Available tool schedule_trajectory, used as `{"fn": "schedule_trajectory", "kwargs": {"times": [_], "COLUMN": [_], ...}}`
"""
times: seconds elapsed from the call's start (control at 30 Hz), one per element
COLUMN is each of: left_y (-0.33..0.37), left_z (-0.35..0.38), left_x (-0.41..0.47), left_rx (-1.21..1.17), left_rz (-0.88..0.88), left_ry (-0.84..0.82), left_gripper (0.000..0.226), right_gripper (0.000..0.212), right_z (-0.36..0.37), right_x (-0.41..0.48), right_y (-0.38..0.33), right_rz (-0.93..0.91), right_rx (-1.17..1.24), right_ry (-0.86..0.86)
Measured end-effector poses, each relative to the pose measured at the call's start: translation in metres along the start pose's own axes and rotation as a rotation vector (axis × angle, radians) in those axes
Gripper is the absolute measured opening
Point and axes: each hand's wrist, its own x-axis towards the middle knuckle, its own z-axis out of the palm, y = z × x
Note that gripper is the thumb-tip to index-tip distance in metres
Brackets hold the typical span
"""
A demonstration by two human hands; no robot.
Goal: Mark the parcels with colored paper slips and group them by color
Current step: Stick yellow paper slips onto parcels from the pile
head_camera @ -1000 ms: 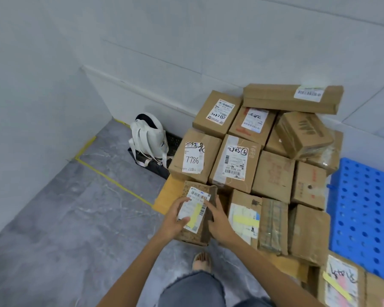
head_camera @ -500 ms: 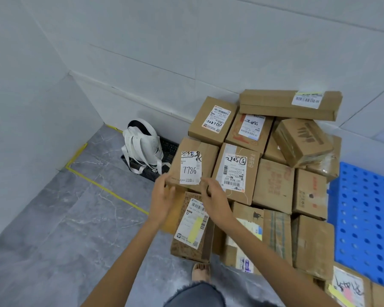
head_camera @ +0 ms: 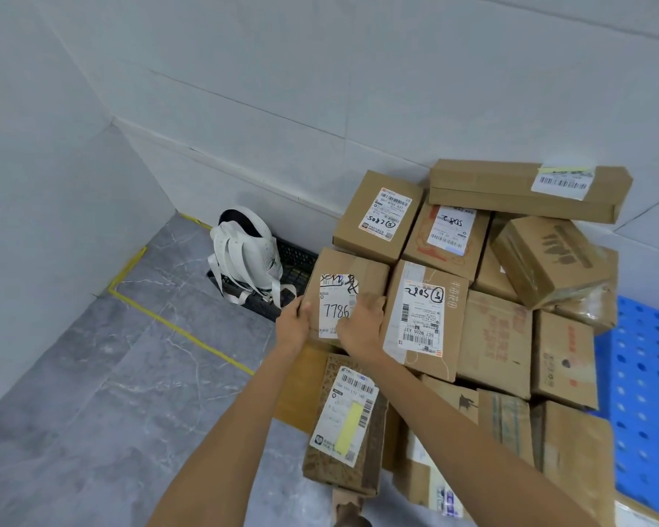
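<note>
Now | gripping 7786-labelled parcel (head_camera: 339, 294) at both sides, left hand (head_camera: 295, 323) and right hand (head_camera: 360, 327) curled round it | just below: patterned parcel (head_camera: 371, 458) bearing yellow slip (head_camera: 349, 427)

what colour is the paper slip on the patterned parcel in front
Pale yellow: the paper slip shows best in the head view.

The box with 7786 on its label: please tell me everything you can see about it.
The 7786 box is plain brown cardboard and leans back in the pile with its face tilted up. Its white shipping label bears black scribbles and the handwritten 7786; no colored slip shows on it. The left hand grips its left edge. The right hand holds its right side, covering the label's lower corner. The 5082 parcel sits against its right side.
</note>
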Motion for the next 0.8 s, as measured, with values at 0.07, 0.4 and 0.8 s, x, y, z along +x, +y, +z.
{"fn": "schedule_trajectory", "kwargs": {"times": [0.07, 0.4, 0.8], "left_y": [-0.002, 0.031, 0.169], "left_z": [-0.002, -0.057, 0.027], "left_x": [0.001, -0.031, -0.186], "left_rx": [-0.008, -0.012, 0.145], "left_rz": [-0.018, 0.229, 0.551], "left_ry": [0.036, 0.289, 0.226], "left_gripper": [0.03, 0.041, 0.057], "right_gripper": [0.046, 0.049, 0.046], "right_z": [-0.005, -0.042, -0.242], "right_x": [0.003, -0.007, -0.12], "right_y": [-0.005, -0.018, 0.069], "right_rz": [0.038, -0.355, -0.763], "right_rx": [0.038, 0.182, 0.338], "right_ry": [0.017, 0.151, 0.304]}}
